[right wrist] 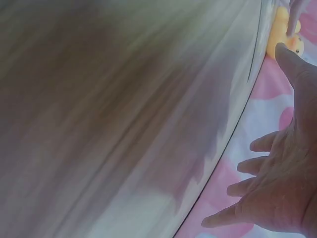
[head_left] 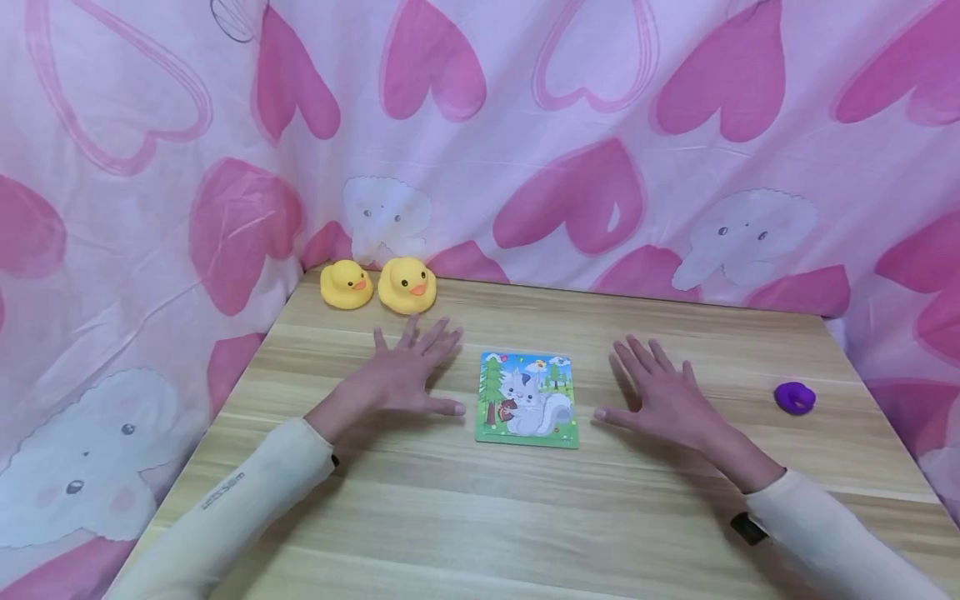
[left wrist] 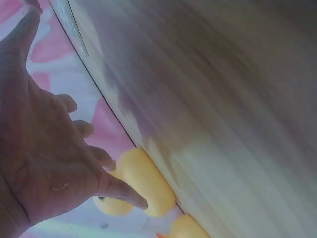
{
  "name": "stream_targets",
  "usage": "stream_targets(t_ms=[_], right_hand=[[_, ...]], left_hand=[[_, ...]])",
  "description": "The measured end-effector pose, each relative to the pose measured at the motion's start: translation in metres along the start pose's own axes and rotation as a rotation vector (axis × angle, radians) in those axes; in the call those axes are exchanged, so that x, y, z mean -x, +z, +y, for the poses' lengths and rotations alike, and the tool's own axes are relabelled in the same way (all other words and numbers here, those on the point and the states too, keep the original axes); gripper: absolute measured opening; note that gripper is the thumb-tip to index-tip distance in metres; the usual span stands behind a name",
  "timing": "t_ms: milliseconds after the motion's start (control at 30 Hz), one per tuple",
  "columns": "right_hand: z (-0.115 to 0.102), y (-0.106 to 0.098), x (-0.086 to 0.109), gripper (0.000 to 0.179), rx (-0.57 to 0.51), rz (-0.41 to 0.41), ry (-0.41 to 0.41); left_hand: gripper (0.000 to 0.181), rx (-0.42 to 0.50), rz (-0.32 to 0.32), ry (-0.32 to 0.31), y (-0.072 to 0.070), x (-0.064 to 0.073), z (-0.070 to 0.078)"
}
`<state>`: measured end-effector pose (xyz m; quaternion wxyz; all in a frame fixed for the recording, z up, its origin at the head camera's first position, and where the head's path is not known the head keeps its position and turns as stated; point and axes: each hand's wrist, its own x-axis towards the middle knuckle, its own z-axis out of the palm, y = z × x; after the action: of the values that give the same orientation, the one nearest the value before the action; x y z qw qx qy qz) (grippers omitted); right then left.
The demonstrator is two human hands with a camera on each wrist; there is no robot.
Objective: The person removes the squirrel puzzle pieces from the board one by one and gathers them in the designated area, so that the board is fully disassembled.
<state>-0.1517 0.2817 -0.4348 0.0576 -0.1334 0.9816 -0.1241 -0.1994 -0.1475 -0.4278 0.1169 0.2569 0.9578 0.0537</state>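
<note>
Between the two hands a small square picture puzzle board (head_left: 527, 400) lies flat on the wooden table, printed with a grey squirrel holding an acorn among trees. My left hand (head_left: 405, 375) is spread palm down to its left, thumb pointing at the board and holding nothing. On the other side my right hand (head_left: 667, 400) is spread likewise, its thumb tip a short way from the board's right edge. Both wrist views show straight, parted fingers, with the left hand (left wrist: 59, 153) and right hand (right wrist: 277, 183) gripping nothing.
Two yellow rubber ducks, a smaller one (head_left: 347, 285) and a larger one (head_left: 407, 285), stand at the table's back left corner. A small purple duck (head_left: 795, 398) sits near the right edge. A pink heart-print curtain (head_left: 465, 167) hangs behind and beside the table (head_left: 450, 517).
</note>
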Motion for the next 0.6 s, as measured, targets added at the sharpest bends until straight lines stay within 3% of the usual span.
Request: stream_targets(t_ms=[267,600], right_hand=[[-0.032,0.000,-0.009,0.120,-0.029,0.006,-0.081],[-0.073,0.011,-0.027,0.111,-0.044,-0.046,-0.193]], left_hand=[[0.122,-0.018,-0.081,0.073,0.005,-0.011,0.022],[0.120,-0.036,-0.177,0.103,0.015,-0.015,0.032]])
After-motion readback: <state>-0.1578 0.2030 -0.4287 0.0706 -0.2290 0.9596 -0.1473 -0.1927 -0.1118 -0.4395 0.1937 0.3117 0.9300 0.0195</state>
